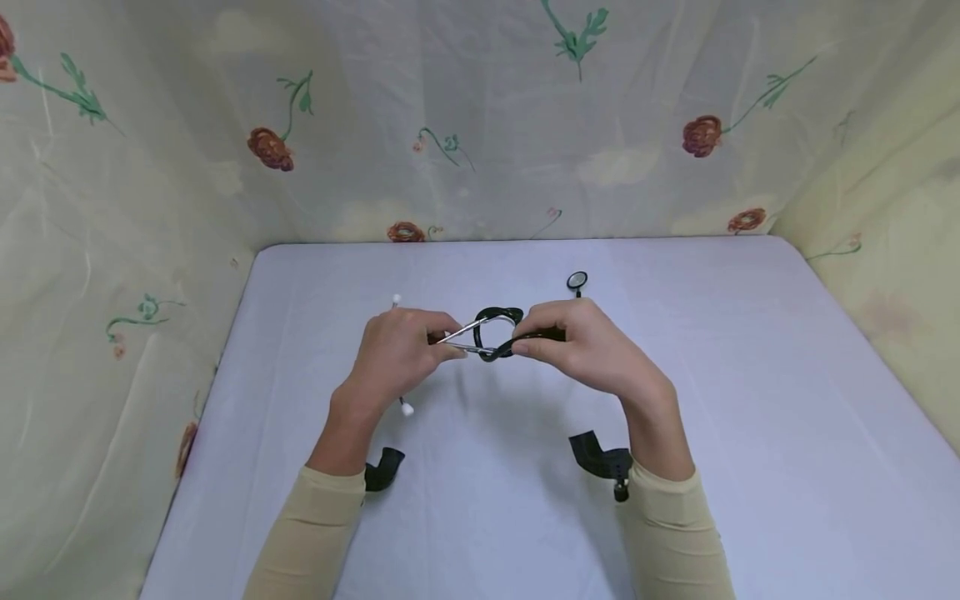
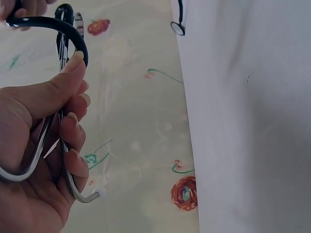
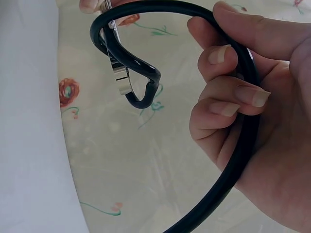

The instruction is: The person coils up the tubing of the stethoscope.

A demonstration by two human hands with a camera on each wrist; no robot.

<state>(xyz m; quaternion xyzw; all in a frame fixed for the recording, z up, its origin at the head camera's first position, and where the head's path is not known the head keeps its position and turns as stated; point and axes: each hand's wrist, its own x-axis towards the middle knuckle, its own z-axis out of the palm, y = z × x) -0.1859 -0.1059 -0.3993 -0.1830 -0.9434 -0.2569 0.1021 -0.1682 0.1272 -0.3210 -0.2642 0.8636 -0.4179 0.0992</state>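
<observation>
Both hands hold a stethoscope above the table. In the head view my left hand [image 1: 401, 346] grips its metal ear tubes [image 1: 467, 330], and white ear tips [image 1: 407, 409] poke out on either side of the hand. My right hand [image 1: 588, 346] pinches the black tubing [image 3: 245, 145], which runs across the palm in the right wrist view. Between the hands the tubing bends into a twisted loop [image 1: 480, 337] around the metal. Beyond the right hand the round chest piece [image 1: 577, 281] shows. Curled left fingers [image 2: 75, 128] wrap the tubes in the left wrist view.
A table with a pale cloth [image 1: 480, 517] lies below the hands. Flower-patterned curtains [image 1: 480, 125] hang behind it and along both sides. Black wrist mounts [image 1: 600, 457] stick out inward from both sleeves.
</observation>
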